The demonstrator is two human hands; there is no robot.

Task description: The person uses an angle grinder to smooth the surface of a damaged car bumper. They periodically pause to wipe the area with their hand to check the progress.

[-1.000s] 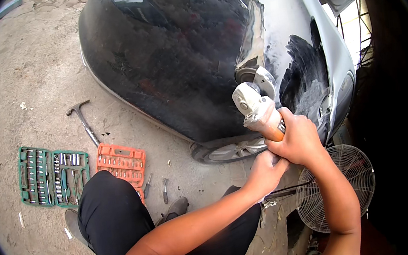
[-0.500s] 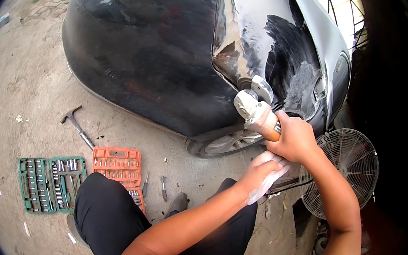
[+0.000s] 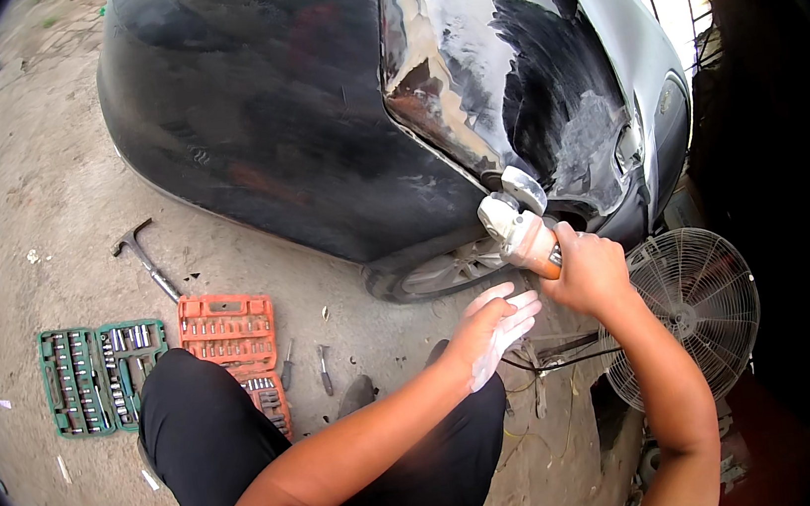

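Note:
My right hand (image 3: pixel 587 267) is wrapped round the orange handle of an angle grinder (image 3: pixel 520 228), whose pale head points up and left. The grinder's disc end and grey guard lie close to the car body (image 3: pixel 253 100), near the lower end of a bent, bare seam (image 3: pixel 423 101); whether the disc touches it I cannot tell. My left hand (image 3: pixel 496 333) is held in the air below and left of the grinder, fingers stretched out, palm coated in white dust, holding nothing. Black and grey patches cover the silver panel (image 3: pixel 563 105) above the wheel (image 3: pixel 447 270).
A caged fan (image 3: pixel 687 316) stands at the right, with a black cable (image 3: pixel 567 361) beside it. On the concrete floor lie a hammer (image 3: pixel 148 262), a green socket set (image 3: pixel 75 381), an orange socket set (image 3: pixel 226 323) and small tools (image 3: pixel 325 370) near my shoe (image 3: pixel 355 395).
My left hand has come away from beside my right wrist, down and left, and its fingers have opened. The right hand still grips the grinder, which now sits farther down along the seam.

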